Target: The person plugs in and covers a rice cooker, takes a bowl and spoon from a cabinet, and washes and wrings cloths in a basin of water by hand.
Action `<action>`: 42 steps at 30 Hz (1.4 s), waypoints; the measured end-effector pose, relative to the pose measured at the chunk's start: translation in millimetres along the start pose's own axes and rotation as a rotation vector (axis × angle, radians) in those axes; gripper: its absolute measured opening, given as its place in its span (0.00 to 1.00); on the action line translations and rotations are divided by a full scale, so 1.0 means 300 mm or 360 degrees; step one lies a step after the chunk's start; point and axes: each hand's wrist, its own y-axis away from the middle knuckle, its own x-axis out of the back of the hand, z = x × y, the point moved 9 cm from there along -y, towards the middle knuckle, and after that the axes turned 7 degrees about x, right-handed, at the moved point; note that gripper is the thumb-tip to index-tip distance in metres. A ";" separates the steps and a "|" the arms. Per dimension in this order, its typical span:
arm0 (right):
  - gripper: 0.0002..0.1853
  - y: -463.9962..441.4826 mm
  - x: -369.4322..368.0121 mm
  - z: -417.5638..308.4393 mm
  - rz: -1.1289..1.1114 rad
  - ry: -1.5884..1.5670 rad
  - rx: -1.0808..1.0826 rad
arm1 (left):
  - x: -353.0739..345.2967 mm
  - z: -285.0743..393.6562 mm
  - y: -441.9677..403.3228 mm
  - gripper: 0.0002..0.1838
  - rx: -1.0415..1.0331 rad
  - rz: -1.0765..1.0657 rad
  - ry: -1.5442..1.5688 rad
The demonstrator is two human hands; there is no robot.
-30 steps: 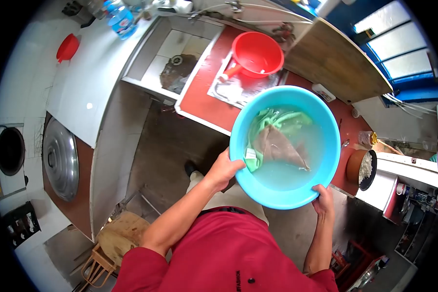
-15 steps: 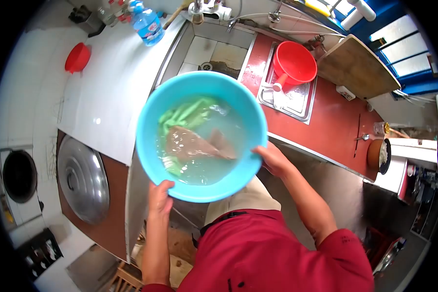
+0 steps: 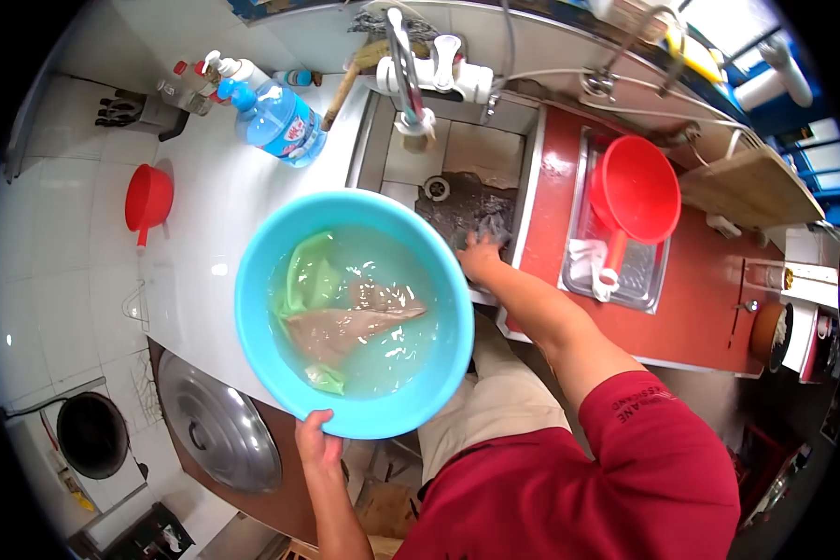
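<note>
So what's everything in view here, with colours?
Round plastic basin: 1, turquoise, left of centre
Soaked cloths: at least 2, brown and green, inside it
Rectangular tiled sink: 1, pale, beyond basin
Curved metal faucet: 1, silver, above sink
Round plastic dippers: 2, red, upper left and right
Rectangular metal tray: 1, silver, under right dipper
Large plastic bottle: 1, blue, on counter
Smaller bottles: several, mixed, behind it
Domed metal lid: 1, silver, lower left
Flat wooden board: 1, tan, upper right
Brown pot: 1, far right
Left hand: 1, bare, at basin rim
Right hand: 1, bare, by sink
</note>
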 end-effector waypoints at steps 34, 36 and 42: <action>0.15 0.358 0.771 0.325 0.1704 -0.2107 -0.0044 | -0.776 -0.062 -0.988 0.23 0.0364 -0.0375 -0.1112; 0.15 0.320 0.664 0.266 0.1331 -0.2106 -0.0311 | -0.805 -0.067 -0.992 0.20 0.0344 -0.0405 -0.1171; 0.16 0.183 0.445 0.136 0.1056 -0.1530 -0.0457 | -0.735 -0.157 -1.066 0.20 0.0473 -0.0264 -0.1112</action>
